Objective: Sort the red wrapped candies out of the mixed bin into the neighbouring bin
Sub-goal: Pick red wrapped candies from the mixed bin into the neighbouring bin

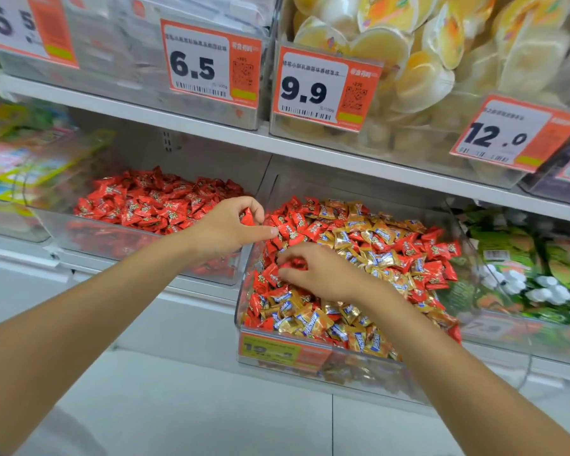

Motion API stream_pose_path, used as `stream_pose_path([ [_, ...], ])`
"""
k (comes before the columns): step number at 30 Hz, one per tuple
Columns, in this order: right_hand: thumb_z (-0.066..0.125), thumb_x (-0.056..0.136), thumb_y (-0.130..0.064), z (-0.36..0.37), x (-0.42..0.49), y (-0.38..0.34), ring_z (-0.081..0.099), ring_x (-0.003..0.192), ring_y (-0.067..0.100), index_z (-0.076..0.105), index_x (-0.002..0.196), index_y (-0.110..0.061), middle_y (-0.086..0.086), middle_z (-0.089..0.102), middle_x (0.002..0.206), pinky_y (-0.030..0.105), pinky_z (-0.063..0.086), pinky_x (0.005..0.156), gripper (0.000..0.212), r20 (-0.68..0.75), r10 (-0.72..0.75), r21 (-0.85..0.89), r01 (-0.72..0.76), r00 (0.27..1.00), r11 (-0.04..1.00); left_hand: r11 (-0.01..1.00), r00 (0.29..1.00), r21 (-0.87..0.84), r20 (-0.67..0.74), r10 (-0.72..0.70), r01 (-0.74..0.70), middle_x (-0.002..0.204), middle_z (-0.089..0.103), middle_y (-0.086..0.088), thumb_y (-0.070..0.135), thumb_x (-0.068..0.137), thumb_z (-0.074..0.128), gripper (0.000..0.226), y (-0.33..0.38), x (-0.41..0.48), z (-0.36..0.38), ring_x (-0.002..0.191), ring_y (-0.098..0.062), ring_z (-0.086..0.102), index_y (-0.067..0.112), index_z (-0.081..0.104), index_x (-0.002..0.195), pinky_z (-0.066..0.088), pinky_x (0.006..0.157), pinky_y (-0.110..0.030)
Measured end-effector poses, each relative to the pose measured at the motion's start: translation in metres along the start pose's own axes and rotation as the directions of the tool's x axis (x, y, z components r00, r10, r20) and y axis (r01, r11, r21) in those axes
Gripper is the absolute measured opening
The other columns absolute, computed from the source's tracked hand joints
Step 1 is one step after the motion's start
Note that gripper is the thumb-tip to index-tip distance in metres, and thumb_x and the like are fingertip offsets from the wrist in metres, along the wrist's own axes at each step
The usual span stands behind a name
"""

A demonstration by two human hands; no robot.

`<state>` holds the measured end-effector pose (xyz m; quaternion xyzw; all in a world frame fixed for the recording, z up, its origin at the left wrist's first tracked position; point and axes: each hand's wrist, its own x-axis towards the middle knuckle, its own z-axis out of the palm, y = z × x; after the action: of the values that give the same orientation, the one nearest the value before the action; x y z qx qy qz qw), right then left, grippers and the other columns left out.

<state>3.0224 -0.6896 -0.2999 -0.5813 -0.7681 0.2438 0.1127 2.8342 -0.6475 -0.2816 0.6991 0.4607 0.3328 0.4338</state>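
A clear mixed bin [244, 324] holds red wrapped candies [435, 271] jumbled with gold wrapped candies [313, 320]. To its left stands a clear neighbouring bin [56, 232] filled only with red candies [145, 205]. My left hand [227, 225] hovers over the gap between the two bins, its curled fingers holding a red candy [247, 218], thumb stretched toward the mixed pile. My right hand [316, 274] lies on the mixed pile and its fingertips pinch red candies [293, 264] at the bin's left side.
A white shelf edge [211, 126] runs above the bins, with price tags 6.5 [211, 64], 9.9 [326, 88] and 12.0 [514, 133]. Yellow jelly cups [408, 44] fill an upper bin. Green packets [524, 264] lie in the bin to the right. White floor tiles [211, 406] are below.
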Motion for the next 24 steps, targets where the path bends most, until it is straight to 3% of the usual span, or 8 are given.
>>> stream_pose_path([
  [4,0.073,0.074,-0.060,0.014,0.006,-0.017,0.043,0.127,0.019,0.040,0.145,-0.019,0.003,0.045,0.139,0.031,0.039,0.104,0.088,0.165,0.025,-0.156,0.001,0.986,0.988,0.999,0.999,0.029,-0.012,0.030,-0.029,0.065,0.045,0.009,0.022,0.079,0.078,0.025,-0.003,0.002,0.000,0.055,-0.007,0.037,0.016,0.053,0.079,0.035,0.053,-0.021],
  [6,0.076,0.068,-0.061,0.022,0.009,-0.020,0.041,0.126,0.025,0.039,0.142,-0.017,0.008,0.044,0.136,0.035,0.040,0.101,0.093,0.166,0.040,-0.217,-0.003,0.985,0.976,0.999,0.999,0.025,-0.012,0.030,-0.030,0.063,0.045,0.010,0.021,0.079,0.077,0.026,-0.003,0.003,0.000,0.051,-0.004,0.037,0.017,0.052,0.077,0.034,0.050,-0.017],
  [9,0.080,0.068,-0.054,0.029,0.014,-0.018,0.048,0.105,0.026,0.051,0.120,-0.016,0.011,0.053,0.113,0.037,0.044,0.086,0.070,0.120,-0.023,-0.205,0.047,0.992,0.978,1.000,1.000,-0.002,-0.003,0.021,-0.021,0.059,0.044,0.011,0.019,0.079,0.077,0.027,-0.003,0.004,0.000,0.047,-0.007,0.035,0.018,0.051,0.074,0.032,0.043,-0.014],
  [12,0.083,0.073,-0.034,0.024,0.014,-0.014,0.055,0.086,0.023,0.057,0.101,-0.008,0.012,0.061,0.097,0.043,0.046,0.077,0.046,0.086,-0.100,0.006,0.100,0.991,0.995,1.000,1.000,-0.017,-0.005,0.025,-0.025,0.056,0.044,0.013,0.016,0.080,0.076,0.026,-0.002,0.004,0.001,0.042,-0.001,0.035,0.016,0.051,0.075,0.031,0.041,-0.011],
  [15,0.075,0.083,-0.015,0.013,0.011,-0.009,0.054,0.071,0.016,0.055,0.089,-0.006,0.008,0.059,0.087,0.030,0.045,0.065,0.023,0.023,-0.099,0.266,0.089,0.995,0.960,0.999,0.999,-0.010,-0.003,0.039,-0.039,0.065,0.048,0.006,0.020,0.079,0.078,0.026,-0.004,0.004,0.001,0.052,-0.009,0.038,0.017,0.052,0.077,0.034,0.050,-0.018],
  [19,0.067,0.091,-0.014,-0.007,0.005,-0.004,0.057,0.057,0.010,0.057,0.091,-0.012,0.002,0.057,0.071,0.019,0.041,0.049,0.010,0.034,-0.024,0.429,0.007,0.999,0.903,0.999,1.000,-0.040,0.019,0.020,-0.019,0.067,0.048,0.004,0.024,0.079,0.078,0.026,-0.006,0.004,-0.001,0.060,-0.017,0.038,0.019,0.053,0.077,0.034,0.054,-0.026],
  [21,0.064,0.093,-0.012,-0.016,0.002,0.001,0.062,0.058,0.007,0.060,0.103,-0.008,0.003,0.061,0.072,0.022,0.044,0.052,0.012,-0.004,-0.010,0.513,0.010,1.000,0.858,0.999,0.999,-0.043,0.027,0.020,-0.018,0.066,0.046,0.005,0.025,0.078,0.078,0.026,-0.006,0.005,-0.001,0.059,-0.016,0.038,0.020,0.053,0.076,0.034,0.053,-0.023],
  [24,0.065,0.092,-0.014,-0.022,0.001,0.011,0.067,0.075,0.022,0.066,0.103,-0.020,0.011,0.066,0.077,0.042,0.049,0.068,0.012,-0.087,0.032,0.624,0.029,0.996,0.781,0.999,0.999,-0.045,0.033,0.018,-0.017,0.065,0.046,0.008,0.026,0.078,0.078,0.026,-0.007,0.005,-0.002,0.057,-0.014,0.037,0.019,0.053,0.077,0.035,0.053,-0.023],
])
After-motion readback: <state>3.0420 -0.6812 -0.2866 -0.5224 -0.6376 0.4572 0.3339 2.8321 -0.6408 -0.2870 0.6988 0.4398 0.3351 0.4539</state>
